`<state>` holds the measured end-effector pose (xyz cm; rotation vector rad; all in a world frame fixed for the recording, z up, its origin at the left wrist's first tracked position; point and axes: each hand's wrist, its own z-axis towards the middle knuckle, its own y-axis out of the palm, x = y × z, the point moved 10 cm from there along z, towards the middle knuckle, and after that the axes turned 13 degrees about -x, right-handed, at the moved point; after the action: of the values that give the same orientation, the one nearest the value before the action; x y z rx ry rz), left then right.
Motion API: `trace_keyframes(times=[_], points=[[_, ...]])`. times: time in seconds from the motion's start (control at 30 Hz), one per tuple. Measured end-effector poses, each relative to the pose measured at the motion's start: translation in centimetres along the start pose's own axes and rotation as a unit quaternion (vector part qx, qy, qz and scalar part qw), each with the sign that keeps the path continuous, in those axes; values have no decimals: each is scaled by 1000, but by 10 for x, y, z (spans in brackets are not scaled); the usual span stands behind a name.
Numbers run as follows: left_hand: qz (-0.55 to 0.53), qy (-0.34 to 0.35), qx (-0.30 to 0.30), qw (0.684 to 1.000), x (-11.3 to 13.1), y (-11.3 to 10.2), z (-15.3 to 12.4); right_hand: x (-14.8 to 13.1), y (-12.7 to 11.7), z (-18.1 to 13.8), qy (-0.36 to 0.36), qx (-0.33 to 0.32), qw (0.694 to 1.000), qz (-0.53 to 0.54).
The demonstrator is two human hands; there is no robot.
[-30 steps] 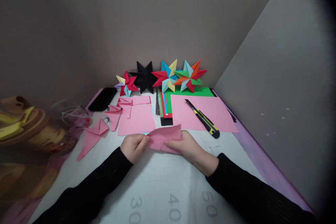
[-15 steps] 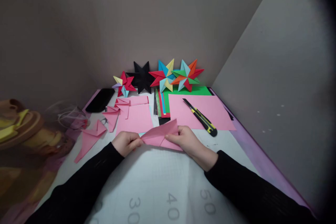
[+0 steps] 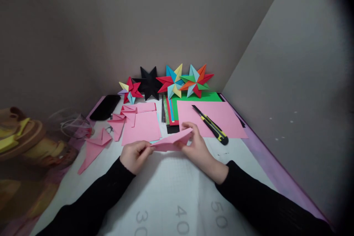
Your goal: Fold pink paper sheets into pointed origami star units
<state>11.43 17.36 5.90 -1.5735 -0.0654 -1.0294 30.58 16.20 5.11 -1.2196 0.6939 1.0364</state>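
Note:
A folded piece of pink paper point(image 3: 170, 142) is held between both hands above the white table sheet. My left hand point(image 3: 136, 155) pinches its narrow left end between thumb and fingers. On the right side, my right hand point(image 3: 197, 151) grips the wider end, thumb in front and fingers behind. To the left lie several folded pink pieces point(image 3: 95, 145), and behind my left hand are flat pink sheets point(image 3: 141, 127). A yellow and black utility knife point(image 3: 211, 125) rests on a large pink sheet point(image 3: 231, 118) beyond my right hand.
Paper stars in several colours point(image 3: 174, 81) and a black star point(image 3: 149, 83) lean on the back wall. A black phone point(image 3: 105, 107) lies at the back left. Under the large pink sheet sits a green sheet point(image 3: 199, 97). A side wall borders the table's right.
The folded paper has tipped flatter, so less of its front face shows. My right fingers have risen over its upper right edge, and my left hand has moved slightly right.

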Motion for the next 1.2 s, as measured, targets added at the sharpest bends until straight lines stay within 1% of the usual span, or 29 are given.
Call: trace_keyframes(times=[0.03, 0.07, 0.13, 0.2, 0.27, 0.4, 0.47, 0.5, 0.57, 0.63, 0.73, 0.77, 0.83, 0.93, 0.97, 1.0, 1.03, 1.07, 1.13, 1.2], points=[[32, 29, 8, 999, 7, -2, -1, -17, -7, -3, -56, 25, 995, -74], [65, 61, 16, 996, 15, -4, -3, -33, -8, -6, -106, 33, 984, -142], [127, 117, 37, 984, 28, -7, -7, -57, -7, -13, -168, 30, 956, -237], [182, 147, 61, 970, 38, -9, -12, -71, -8, -19, -183, 45, 937, -294], [233, 156, 77, 957, 48, -7, -17, -84, -5, -25, -194, 55, 918, -341], [322, 173, 91, 926, 72, 1, -25, -102, 17, -37, -246, 18, 882, -402], [344, 185, 95, 916, 81, 1, -28, -103, 20, -37, -254, 1, 881, -399], [344, 187, 93, 916, 83, -1, -28, -102, 18, -35, -251, -5, 887, -387], [314, 189, 80, 927, 78, -8, -24, -97, 10, -29, -239, -18, 905, -352], [254, 184, 57, 948, 66, -18, -18, -92, 0, -20, -219, -31, 921, -321], [152, 162, 3, 975, 42, -27, -6, -79, -19, -5, -169, -42, 945, -278], [123, 144, -15, 982, 32, -28, -2, -73, -24, 0, -151, -44, 954, -256], [77, 88, -44, 992, 11, -26, 5, -57, -34, 9, -106, -46, 973, -199], [-4, -39, -58, 998, -24, -22, 9, -21, -43, 17, -14, -13, 997, -79], [-41, -80, -60, 994, -34, -20, 9, -9, -42, 16, 13, 0, 999, -31], [-79, -111, -63, 989, -42, -17, 8, 1, -36, 16, 32, -2, 999, 21], [-114, -130, -70, 982, -46, -13, 8, 8, -24, 15, 39, -17, 996, 83], [-141, -136, -77, 977, -48, -10, 7, 11, -11, 13, 38, -40, 988, 145], [-173, -120, -92, 973, -44, -3, 8, 12, 23, 8, 47, -117, 966, 227], [-203, -94, -99, 970, -41, 1, 9, 18, 42, 0, 95, -152, 950, 254]])
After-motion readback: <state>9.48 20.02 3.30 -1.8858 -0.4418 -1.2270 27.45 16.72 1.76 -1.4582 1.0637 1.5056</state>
